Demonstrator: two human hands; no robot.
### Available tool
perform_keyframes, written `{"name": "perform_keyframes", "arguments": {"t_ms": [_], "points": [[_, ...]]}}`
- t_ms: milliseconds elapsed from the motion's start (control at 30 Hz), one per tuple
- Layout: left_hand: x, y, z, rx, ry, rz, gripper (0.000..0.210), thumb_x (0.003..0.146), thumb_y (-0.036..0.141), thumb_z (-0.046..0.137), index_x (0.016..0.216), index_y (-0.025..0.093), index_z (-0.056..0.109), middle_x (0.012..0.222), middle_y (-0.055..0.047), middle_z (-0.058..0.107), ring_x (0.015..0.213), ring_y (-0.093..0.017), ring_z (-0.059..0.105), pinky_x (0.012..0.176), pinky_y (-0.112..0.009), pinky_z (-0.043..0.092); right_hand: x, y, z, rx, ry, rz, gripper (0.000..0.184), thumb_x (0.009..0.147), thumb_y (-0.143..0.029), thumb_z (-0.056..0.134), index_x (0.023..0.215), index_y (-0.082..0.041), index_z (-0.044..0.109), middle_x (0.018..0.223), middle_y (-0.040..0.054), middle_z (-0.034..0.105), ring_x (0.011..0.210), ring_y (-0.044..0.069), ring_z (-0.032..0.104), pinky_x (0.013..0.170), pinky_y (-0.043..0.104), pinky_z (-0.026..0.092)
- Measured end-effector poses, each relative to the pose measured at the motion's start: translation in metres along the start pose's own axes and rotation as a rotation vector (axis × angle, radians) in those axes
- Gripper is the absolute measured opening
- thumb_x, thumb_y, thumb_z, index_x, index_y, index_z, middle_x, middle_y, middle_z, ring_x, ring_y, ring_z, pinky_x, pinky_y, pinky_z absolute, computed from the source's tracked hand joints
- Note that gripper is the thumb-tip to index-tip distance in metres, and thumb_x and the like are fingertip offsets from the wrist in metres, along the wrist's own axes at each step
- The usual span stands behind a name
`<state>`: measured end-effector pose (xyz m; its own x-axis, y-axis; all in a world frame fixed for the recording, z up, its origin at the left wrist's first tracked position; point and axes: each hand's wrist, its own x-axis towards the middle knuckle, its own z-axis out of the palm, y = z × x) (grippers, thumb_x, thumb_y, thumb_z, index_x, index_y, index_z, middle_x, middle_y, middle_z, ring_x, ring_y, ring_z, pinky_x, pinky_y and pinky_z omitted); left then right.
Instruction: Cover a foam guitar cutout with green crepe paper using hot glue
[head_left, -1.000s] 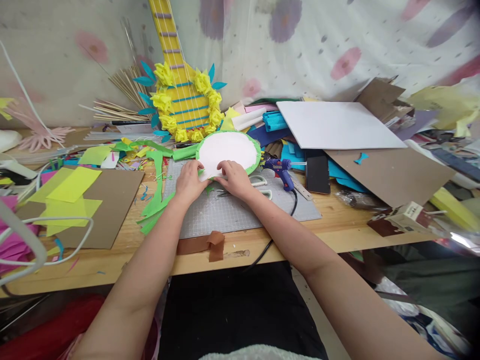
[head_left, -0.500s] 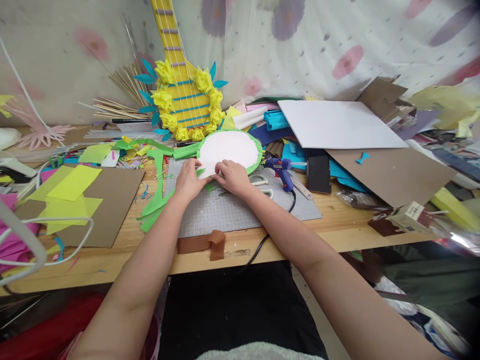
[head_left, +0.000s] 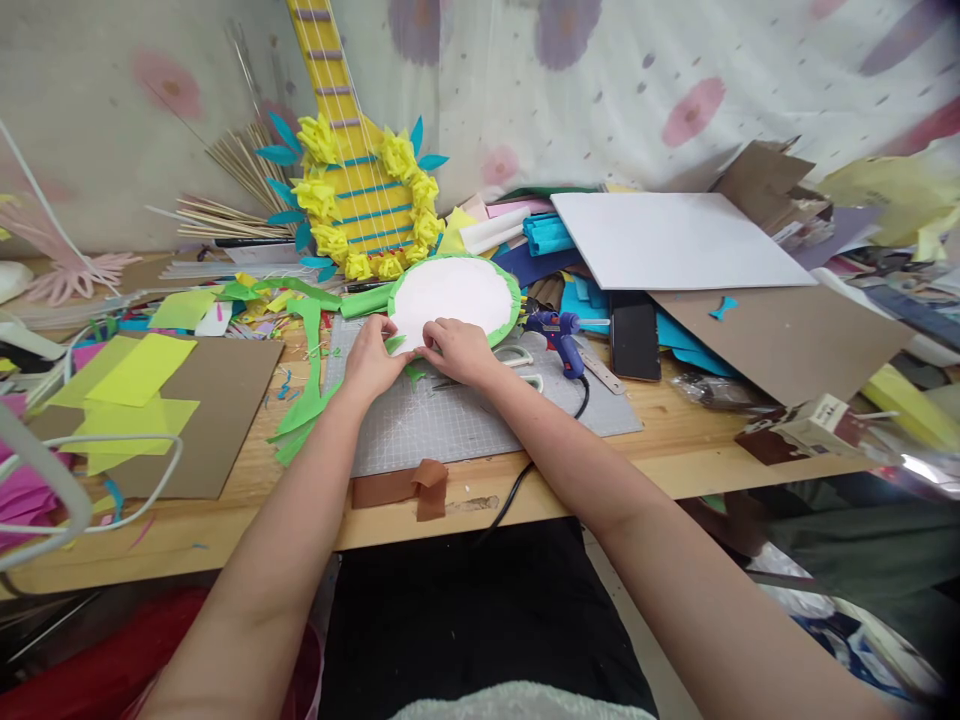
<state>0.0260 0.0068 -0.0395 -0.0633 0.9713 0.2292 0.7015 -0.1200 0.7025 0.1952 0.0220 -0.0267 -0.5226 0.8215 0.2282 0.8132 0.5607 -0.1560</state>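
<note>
Hands meet at the near edge of a round white foam disc with a green paper rim, which lies flat at the far end of a grey gridded cutting mat on the wooden worktop. The left hand has its fingers closed, pinching the disc's green edging at the lower left; the right hand presses fingertips together on the same edge just beside it. The two hands touch or nearly touch. Whether either grip lifts the disc off the mat cannot be told.

Loose green paper strips trail off the mat's left side. A blue hot-glue gun lies just right of the disc, its black cord running toward the worktop's near edge. White-handled scissors sit between the right hand and the glue gun. A black phone lies beyond the gun, partly under a white sheet of board. A yellow paper guitar ringed with yellow flowers leans against the wall behind the disc. Yellow-green paper sheets on brown cardboard lie well to the left. A brown tape scrap rests at the mat's near edge.
</note>
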Motion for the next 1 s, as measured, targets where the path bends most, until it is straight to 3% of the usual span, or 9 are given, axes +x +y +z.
{"name": "perform_keyframes", "arguments": {"t_ms": [467, 633, 1000], "points": [[0.007, -0.001, -0.001, -0.199, -0.015, -0.115, 0.049, 0.055, 0.015, 0.078, 0.093, 0.022, 0.049, 0.099, -0.002, 0.059, 0.097, -0.020, 0.059, 0.091, -0.039, 0.046, 0.009, -0.002, 0.001, 0.016, -0.059, 0.045, 0.021, 0.092, -0.038, 0.050, 0.096, -0.020, 0.060, 0.105, 0.0052, 0.067, 0.092, 0.020, 0.062, 0.067, 0.029, 0.036], [0.007, -0.006, 0.003, -0.182, 0.015, -0.070, 0.054, 0.059, 0.020, 0.077, 0.107, 0.023, 0.053, 0.104, -0.005, 0.056, 0.100, -0.021, 0.057, 0.093, -0.042, 0.046, 0.012, 0.000, 0.000, 0.032, -0.081, 0.062, 0.022, 0.091, -0.040, 0.051, 0.095, -0.020, 0.059, 0.103, 0.0053, 0.068, 0.092, 0.020, 0.062, 0.068, 0.029, 0.038], [0.011, -0.008, 0.001, -0.122, 0.025, -0.096, 0.064, 0.055, 0.019, 0.078, 0.113, 0.024, 0.052, 0.095, -0.002, 0.058, 0.087, -0.020, 0.060, 0.084, -0.038, 0.050, 0.010, -0.006, -0.001, 0.004, -0.069, 0.075, 0.022, 0.093, -0.035, 0.047, 0.104, -0.019, 0.055, 0.108, 0.0073, 0.067, 0.095, 0.022, 0.063, 0.072, 0.031, 0.042]]}}
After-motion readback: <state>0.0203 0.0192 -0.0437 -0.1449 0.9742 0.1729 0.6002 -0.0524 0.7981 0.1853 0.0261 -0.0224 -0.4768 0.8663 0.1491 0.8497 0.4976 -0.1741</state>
